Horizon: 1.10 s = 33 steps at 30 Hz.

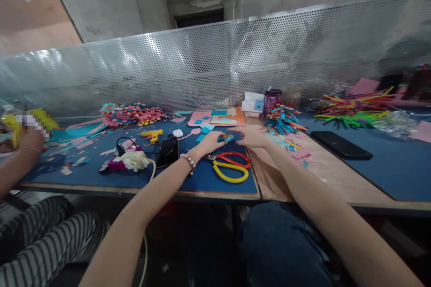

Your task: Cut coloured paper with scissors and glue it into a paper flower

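Observation:
My left hand (211, 141), with a beaded bracelet at the wrist, is closed on a small blue-and-orange paper piece (228, 137). Its exact shape is too small to make out. My right hand (252, 136) is just to the right of it, fingers stretched out and apart, with nothing visible in them. Scissors with one red and one yellow handle (232, 174) lie on the blue tabletop (198, 184) below my hands. Behind my hands lie pink, orange and blue paper sheets (227, 119), with small blue scraps beside them.
Left of my arm are a yellow glue gun (152, 136), a black phone (164, 158) and a power strip (133, 160) with its cord. Paper-strip bundles (283, 119), a tissue box (253, 105) and a purple cup (272, 100) stand behind. A co-worker's hand (32, 136) is far left.

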Each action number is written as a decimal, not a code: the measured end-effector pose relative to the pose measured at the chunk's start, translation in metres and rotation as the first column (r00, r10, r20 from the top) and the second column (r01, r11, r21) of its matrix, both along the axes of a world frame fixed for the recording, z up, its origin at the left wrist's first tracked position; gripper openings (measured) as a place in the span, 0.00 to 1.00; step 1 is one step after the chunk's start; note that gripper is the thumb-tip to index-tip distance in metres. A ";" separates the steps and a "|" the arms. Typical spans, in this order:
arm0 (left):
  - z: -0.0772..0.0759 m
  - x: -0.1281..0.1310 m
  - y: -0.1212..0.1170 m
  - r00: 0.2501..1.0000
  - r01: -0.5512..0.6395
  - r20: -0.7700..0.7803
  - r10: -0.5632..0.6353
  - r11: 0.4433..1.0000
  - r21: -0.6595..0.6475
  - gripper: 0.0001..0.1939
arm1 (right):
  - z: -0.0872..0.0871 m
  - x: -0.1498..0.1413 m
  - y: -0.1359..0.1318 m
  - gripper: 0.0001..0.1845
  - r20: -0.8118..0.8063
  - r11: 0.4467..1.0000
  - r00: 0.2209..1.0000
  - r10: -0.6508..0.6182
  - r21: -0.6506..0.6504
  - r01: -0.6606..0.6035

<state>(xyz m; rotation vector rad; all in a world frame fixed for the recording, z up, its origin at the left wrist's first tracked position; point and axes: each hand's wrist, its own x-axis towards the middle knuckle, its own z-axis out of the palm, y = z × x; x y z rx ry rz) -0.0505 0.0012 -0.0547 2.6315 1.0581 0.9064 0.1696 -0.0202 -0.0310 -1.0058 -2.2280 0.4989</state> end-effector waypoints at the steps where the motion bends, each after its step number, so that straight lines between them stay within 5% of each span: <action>1: 0.001 0.000 -0.001 1.000 -0.009 0.005 0.009 1.000 -0.005 0.20 | -0.005 -0.007 0.001 0.32 0.103 0.996 0.994 -0.023 0.090 0.014; 4: 0.002 0.000 -0.003 1.000 -0.010 0.023 0.010 0.999 -0.033 0.20 | -0.015 -0.019 0.005 0.27 0.284 0.946 0.947 -0.147 0.320 0.051; 9: 0.008 -0.003 -0.007 0.999 0.025 -0.027 -0.025 0.999 -0.022 0.19 | -0.020 -0.018 0.009 0.17 0.428 0.858 0.860 -0.278 0.513 0.022; 15: 0.023 -0.009 -0.014 0.988 -0.100 -0.107 0.115 0.986 0.131 0.11 | -0.014 -0.008 0.007 0.17 0.290 0.700 0.856 -0.427 0.706 0.109; 19: 0.028 -0.017 -0.013 0.974 -0.202 -0.081 0.212 0.972 0.122 0.16 | -0.008 0.000 0.006 0.17 0.094 0.638 0.898 -0.429 0.736 0.228; 22: 0.027 -0.019 -0.011 0.983 -0.185 -0.007 0.186 0.980 0.076 0.19 | -0.005 -0.002 0.002 0.14 -0.075 0.663 0.923 -0.376 0.674 0.325; 24: 0.026 -0.017 -0.012 0.991 -0.082 0.110 0.079 0.996 0.030 0.16 | -0.003 -0.008 -0.003 0.12 -0.189 0.723 0.916 -0.353 0.566 0.395; 26: 0.026 -0.013 -0.013 0.970 0.019 0.242 -0.005 0.998 -0.056 0.25 | -0.001 -0.017 -0.009 0.11 -0.308 0.794 0.888 -0.340 0.412 0.447; 28: 0.025 -0.008 -0.014 0.941 0.085 0.336 -0.027 0.984 -0.157 0.30 | 0.000 -0.026 -0.014 0.12 -0.411 0.853 0.854 -0.318 0.268 0.447; 33: 0.025 -0.002 -0.013 0.901 0.199 0.423 -0.090 0.955 -0.220 0.22 | -0.002 -0.041 -0.016 0.15 -0.508 0.915 0.816 -0.276 0.121 0.385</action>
